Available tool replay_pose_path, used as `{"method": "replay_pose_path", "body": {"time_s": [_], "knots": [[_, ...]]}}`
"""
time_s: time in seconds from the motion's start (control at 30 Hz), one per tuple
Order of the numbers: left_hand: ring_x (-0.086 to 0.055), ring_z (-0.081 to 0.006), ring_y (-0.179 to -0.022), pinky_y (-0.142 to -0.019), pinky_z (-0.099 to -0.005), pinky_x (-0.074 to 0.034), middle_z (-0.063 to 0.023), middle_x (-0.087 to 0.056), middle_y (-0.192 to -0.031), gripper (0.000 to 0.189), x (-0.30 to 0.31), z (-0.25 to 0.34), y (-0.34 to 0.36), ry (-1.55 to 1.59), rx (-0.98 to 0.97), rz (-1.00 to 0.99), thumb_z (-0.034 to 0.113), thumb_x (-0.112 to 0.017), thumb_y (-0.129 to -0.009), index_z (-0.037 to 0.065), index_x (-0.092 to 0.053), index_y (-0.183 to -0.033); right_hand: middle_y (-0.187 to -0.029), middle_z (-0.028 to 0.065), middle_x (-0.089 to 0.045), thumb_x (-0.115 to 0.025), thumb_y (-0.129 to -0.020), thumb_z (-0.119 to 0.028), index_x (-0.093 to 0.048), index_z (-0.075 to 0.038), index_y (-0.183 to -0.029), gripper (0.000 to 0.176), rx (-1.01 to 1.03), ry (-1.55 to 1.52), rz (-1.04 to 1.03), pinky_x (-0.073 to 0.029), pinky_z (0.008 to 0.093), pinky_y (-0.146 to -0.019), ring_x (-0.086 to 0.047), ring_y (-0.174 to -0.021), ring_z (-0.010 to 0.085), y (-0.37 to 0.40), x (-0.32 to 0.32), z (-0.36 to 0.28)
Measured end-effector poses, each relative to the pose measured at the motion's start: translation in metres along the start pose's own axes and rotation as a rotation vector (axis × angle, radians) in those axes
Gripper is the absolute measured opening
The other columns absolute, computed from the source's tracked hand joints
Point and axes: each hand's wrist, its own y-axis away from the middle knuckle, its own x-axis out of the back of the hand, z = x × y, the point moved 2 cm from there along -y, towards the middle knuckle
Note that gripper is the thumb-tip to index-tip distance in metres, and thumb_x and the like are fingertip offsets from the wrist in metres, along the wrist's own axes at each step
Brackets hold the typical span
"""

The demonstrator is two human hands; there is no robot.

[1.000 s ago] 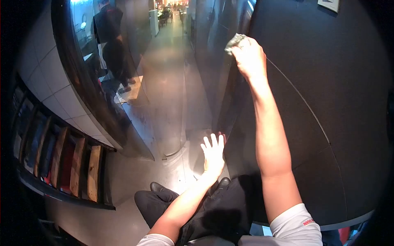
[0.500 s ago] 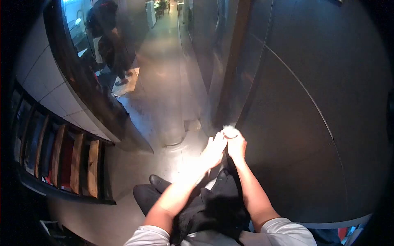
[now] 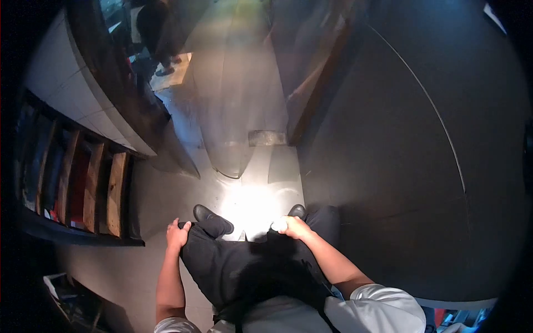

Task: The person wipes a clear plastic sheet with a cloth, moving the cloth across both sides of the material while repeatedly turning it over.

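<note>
My right hand (image 3: 295, 227) is closed around a small white wad (image 3: 279, 225), which looks like crumpled tissue and pokes out past the fingers. It sits low over my right knee, close to the black shoe (image 3: 297, 211) on that side. At my left knee, my left hand (image 3: 177, 235) lies against the dark trousers (image 3: 214, 261), thumb and fingers apart over the cloth. Beyond that knee shows my other black shoe (image 3: 212, 217) on the floor.
A dark wall panel (image 3: 400, 166) rises close on my right. To the left stands a rack with wooden slats (image 3: 115, 194). Bright light falls on the floor (image 3: 252, 202) ahead. Reflective glass stands in front, with a person's legs (image 3: 161, 50) at the upper left.
My hands, together in front to the right before, have parted. The left has come down to my left knee; the right has lowered toward me with the white wad. The view has tilted down.
</note>
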Motion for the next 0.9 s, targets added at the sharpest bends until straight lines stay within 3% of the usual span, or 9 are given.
{"method": "replay_pose_path", "body": {"time_s": [0.1,0.4,0.8,0.9], "knots": [[-0.059,-0.0399,-0.129,-0.111,-0.0456,-0.046,-0.0266,-0.063,-0.136,0.075,0.019,0.027,0.003,-0.039,0.047,-0.017,0.057,-0.07,-0.086,0.006,-0.062,-0.14,-0.117,0.0212,-0.072,-0.079,-0.087,-0.027,-0.066,-0.01,-0.125,0.043,-0.024,0.062,-0.06,-0.054,0.0472,-0.096,-0.068,-0.113,0.0389,-0.005,-0.005,0.002],[-0.058,-0.0366,-0.131,-0.111,-0.0458,-0.046,-0.0218,-0.063,-0.138,0.069,0.021,0.029,-0.004,0.066,0.07,-0.037,0.056,-0.07,-0.087,0.01,-0.065,-0.138,-0.119,0.0245,-0.071,-0.079,-0.088,-0.028,-0.063,-0.005,-0.128,0.049,-0.06,0.204,-0.059,-0.054,0.0484,-0.097,-0.068,-0.114,0.0399,0.015,0.0,-0.023],[-0.063,-0.0393,-0.124,-0.107,-0.046,-0.048,-0.0238,-0.068,-0.129,0.062,0.009,0.015,-0.004,0.127,0.039,0.053,0.054,-0.07,-0.087,0.007,-0.071,-0.128,-0.123,0.0236,-0.07,-0.077,-0.089,-0.029,-0.061,-0.008,-0.133,0.052,-0.056,0.195,-0.084,-0.053,0.0488,-0.1,-0.067,-0.116,0.0409,0.004,-0.009,-0.005],[-0.063,-0.0389,-0.124,-0.107,-0.0457,-0.048,-0.0235,-0.068,-0.129,0.063,0.012,0.022,-0.004,0.053,0.05,0.013,0.055,-0.07,-0.087,0.007,-0.071,-0.128,-0.118,0.0206,-0.072,-0.078,-0.087,-0.028,-0.063,-0.008,-0.126,0.047,-0.017,0.186,-0.08,-0.054,0.0468,-0.096,-0.068,-0.114,0.0394,-0.004,-0.014,0.007]]}}
